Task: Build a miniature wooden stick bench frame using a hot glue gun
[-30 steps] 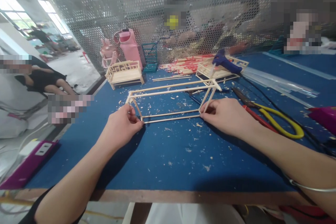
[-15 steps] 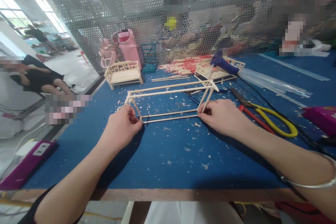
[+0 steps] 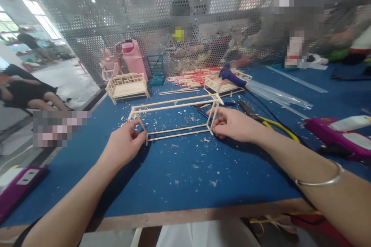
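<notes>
Step in hand looks like steadying the stick frame (image 3: 176, 106) by its 2 ends. To do it well: light, matched pressure L & R, fingertips close to the corner joints rather than out on the thin long bars, b/c those would prob. flex or twist first. Both ends should move together — if one leads, the frame could rack out of square. Worth eyeing the end uprights for lean, too. Wrists low over the blue tabletop (image 3: 174, 185) should help w/ control.

Re grip: left hand (image 3: 124, 139) has thumb & forefinger curled at the L end upright, thumb tip up against it or v. near; can't tell if it's a firm pinch. Right hand (image 3: 234, 123) has its fingers bent round by the R end, nr the lower corner, partly behind the upright; can't tell there either whether they clamp or just touch.

Frame sits btwn the hands, long bars running L to R, the open middle untouched. Beyond it: small wooden bench (image 3: 127, 88) back L, loose sticks (image 3: 194, 77) at the rear, blue glue gun (image 3: 232, 76) back R. Blue-handled tool (image 3: 230, 104) lies just behind the R end — mind the knuckles there.
</notes>
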The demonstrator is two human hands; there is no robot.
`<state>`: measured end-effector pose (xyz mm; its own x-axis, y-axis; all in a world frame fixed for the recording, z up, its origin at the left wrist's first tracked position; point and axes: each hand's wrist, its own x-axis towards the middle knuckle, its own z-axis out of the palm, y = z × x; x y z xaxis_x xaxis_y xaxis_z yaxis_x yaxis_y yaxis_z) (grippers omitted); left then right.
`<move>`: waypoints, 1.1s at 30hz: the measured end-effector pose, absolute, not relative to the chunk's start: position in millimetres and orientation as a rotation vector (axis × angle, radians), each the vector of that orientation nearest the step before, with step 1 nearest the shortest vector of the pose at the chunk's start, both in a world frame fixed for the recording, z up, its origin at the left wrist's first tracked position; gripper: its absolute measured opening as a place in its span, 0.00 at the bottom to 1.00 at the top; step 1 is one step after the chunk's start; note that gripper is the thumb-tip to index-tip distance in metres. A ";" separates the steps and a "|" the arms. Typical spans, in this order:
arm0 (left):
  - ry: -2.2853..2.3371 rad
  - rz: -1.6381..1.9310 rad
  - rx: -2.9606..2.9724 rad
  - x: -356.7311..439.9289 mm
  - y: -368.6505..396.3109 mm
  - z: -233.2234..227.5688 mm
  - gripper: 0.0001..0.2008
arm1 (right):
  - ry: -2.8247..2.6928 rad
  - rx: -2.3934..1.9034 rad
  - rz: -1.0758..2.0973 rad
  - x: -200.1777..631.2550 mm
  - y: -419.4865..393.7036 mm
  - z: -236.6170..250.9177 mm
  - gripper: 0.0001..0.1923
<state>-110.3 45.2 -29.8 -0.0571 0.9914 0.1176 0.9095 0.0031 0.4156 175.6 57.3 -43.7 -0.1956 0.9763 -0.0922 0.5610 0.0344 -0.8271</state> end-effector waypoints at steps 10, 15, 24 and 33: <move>2.052 0.723 1.992 -110.8 45.1 -25.7 0.17 | -1.841 -1.478 0.944 174.3 57.3 -42.7 0.15; 1.948 0.783 1.811 -115.2 44.7 -28.9 0.20 | -1.855 -1.430 0.951 176.5 58.9 -45.4 0.16; 1.930 0.608 1.917 -117.4 44.6 -32.0 0.17 | -2.033 -1.507 0.693 179.3 60.9 -52.8 0.09; 1.931 0.463 2.096 -109.9 40.8 -31.0 0.07 | -2.041 -1.553 0.706 175.3 61.8 -53.0 0.09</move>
<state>-109.9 40.8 -31.0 0.0694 0.9957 0.0613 0.9151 -0.0880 0.3935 175.3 61.8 -53.0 -0.2434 0.9679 0.0630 0.7219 0.2241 -0.6546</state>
